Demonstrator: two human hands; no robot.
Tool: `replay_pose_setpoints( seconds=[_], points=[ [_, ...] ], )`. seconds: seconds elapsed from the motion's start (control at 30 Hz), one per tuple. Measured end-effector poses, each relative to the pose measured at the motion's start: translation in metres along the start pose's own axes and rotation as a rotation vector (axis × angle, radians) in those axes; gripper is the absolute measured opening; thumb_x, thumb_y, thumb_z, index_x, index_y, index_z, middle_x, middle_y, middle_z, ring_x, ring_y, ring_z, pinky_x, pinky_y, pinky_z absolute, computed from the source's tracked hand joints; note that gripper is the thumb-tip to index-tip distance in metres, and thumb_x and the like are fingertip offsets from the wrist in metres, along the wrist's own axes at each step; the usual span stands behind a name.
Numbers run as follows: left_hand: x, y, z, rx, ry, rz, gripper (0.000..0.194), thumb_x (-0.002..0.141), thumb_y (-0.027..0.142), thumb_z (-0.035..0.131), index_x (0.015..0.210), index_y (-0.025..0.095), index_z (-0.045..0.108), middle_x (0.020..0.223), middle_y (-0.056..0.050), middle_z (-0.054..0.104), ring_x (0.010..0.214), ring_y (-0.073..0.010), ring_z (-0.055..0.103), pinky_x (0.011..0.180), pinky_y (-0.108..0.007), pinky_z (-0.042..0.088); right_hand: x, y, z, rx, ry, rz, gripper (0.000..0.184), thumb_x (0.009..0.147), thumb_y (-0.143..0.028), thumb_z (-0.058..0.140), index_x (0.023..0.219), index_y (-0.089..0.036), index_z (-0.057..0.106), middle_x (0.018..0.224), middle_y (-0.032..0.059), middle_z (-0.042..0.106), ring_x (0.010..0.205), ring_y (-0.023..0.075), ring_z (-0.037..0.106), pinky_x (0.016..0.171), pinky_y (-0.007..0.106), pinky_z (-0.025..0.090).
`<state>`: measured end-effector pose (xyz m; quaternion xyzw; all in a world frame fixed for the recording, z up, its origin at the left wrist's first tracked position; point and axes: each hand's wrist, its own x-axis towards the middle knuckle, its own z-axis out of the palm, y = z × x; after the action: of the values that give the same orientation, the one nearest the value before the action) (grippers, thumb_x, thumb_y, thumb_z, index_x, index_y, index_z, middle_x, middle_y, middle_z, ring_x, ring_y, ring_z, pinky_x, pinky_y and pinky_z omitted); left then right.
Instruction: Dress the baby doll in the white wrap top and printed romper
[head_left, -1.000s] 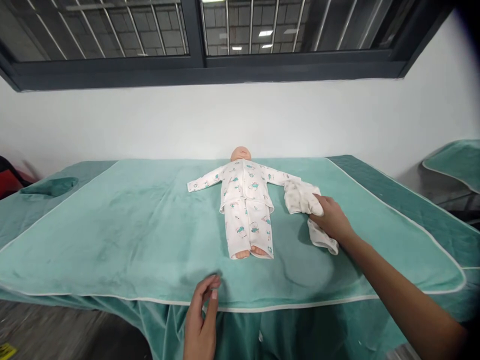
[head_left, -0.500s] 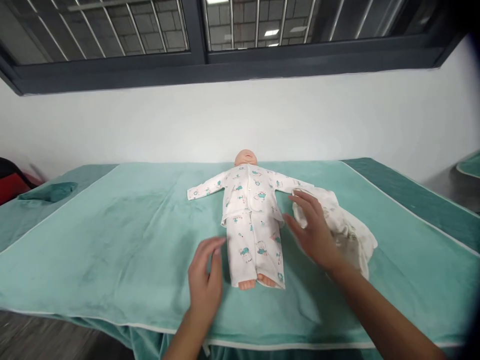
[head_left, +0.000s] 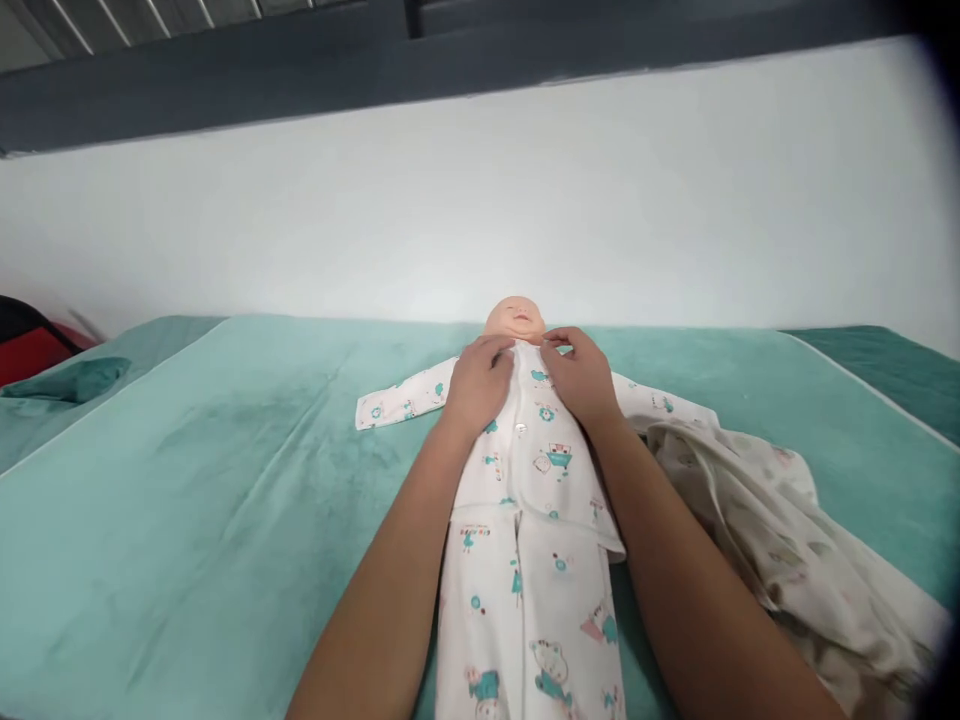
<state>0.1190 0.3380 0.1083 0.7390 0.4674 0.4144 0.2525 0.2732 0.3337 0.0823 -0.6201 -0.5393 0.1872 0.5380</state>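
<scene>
A baby doll (head_left: 517, 318) lies on its back with its head toward the wall. It wears a white printed baby shirt (head_left: 525, 470), buttoned down the front, and matching trousers (head_left: 487, 600). Both my hands are at the neck of the shirt, just below the doll's chin. My left hand (head_left: 480, 382) has its fingers closed on the left side of the collar. On the other side, my right hand (head_left: 581, 375) pinches the collar edge between thumb and fingers. The fingertips partly cover the neckline. The doll's feet are outside the view.
Crumpled white patterned cloth (head_left: 795, 540) lies right of the doll, by my right forearm. Everything rests on a green padded sheet (head_left: 225, 500). Behind it rises a white wall (head_left: 375, 220) under a dark window frame (head_left: 225, 80). Something red and black (head_left: 34, 345) stands far left.
My hands have moved forward from beside the doll's legs and right sleeve to its collar, closing there. The view has come nearer and tilted down.
</scene>
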Motion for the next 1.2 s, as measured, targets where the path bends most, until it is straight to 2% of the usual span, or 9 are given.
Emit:
replay_pose_setpoints(
  seconds=[0.23,0.43,0.6,0.8,1.0,1.2],
  points=[
    [-0.005,0.000,0.000,0.009,-0.032,0.034,0.034,0.097,0.021,0.042,0.115,0.023,0.070,0.131,-0.003,0.067,0.128,-0.0185,0.056,0.115,-0.035,0.040,-0.004,-0.006,-0.004,-0.026,-0.108,-0.057,0.024,0.087,-0.032,0.052,0.101,-0.026,0.071,0.112,0.0040,0.069,0.091,0.0228,0.061,0.091,0.042,0.045],
    [-0.004,-0.004,0.001,0.008,-0.042,0.059,0.037,0.096,0.020,0.040,0.119,0.024,0.070,0.131,-0.003,0.066,0.129,-0.0194,0.055,0.114,-0.036,0.039,0.000,-0.003,-0.004,-0.035,-0.174,-0.081,0.024,0.091,-0.034,0.050,0.102,-0.027,0.070,0.119,0.0036,0.067,0.107,0.0246,0.060,0.095,0.043,0.043],
    [-0.005,0.000,-0.001,0.014,-0.058,0.031,0.039,0.096,0.018,0.039,0.119,0.025,0.070,0.132,-0.003,0.065,0.129,-0.0205,0.054,0.113,-0.038,0.040,0.002,-0.002,-0.006,-0.033,-0.207,-0.059,0.021,0.089,-0.035,0.051,0.098,-0.026,0.067,0.116,0.0036,0.067,0.096,0.0234,0.060,0.093,0.044,0.042],
    [-0.006,0.002,-0.001,0.023,-0.062,0.037,0.040,0.095,0.018,0.039,0.117,0.027,0.071,0.132,-0.001,0.065,0.129,-0.0209,0.053,0.114,-0.039,0.039,0.003,-0.001,-0.006,-0.029,-0.224,-0.036,0.017,0.089,-0.035,0.052,0.094,-0.025,0.065,0.111,0.0030,0.070,0.093,0.0228,0.060,0.092,0.044,0.042],
    [-0.005,0.001,-0.001,0.020,-0.060,0.026,0.039,0.096,0.019,0.039,0.119,0.025,0.069,0.133,-0.002,0.065,0.130,-0.0204,0.054,0.115,-0.039,0.039,0.003,0.001,-0.007,0.010,-0.243,-0.048,0.029,0.088,-0.032,0.051,0.112,-0.027,0.067,0.120,0.0034,0.069,0.093,0.0232,0.061,0.091,0.044,0.044],
    [-0.006,0.001,-0.001,0.029,-0.063,0.024,0.041,0.096,0.020,0.038,0.122,0.027,0.069,0.133,-0.002,0.064,0.130,-0.0213,0.053,0.114,-0.040,0.039,0.004,0.005,-0.005,0.050,-0.223,-0.032,0.029,0.083,-0.031,0.055,0.109,-0.026,0.067,0.113,0.0028,0.069,0.072,0.0165,0.057,0.079,0.039,0.047]
  ],
)
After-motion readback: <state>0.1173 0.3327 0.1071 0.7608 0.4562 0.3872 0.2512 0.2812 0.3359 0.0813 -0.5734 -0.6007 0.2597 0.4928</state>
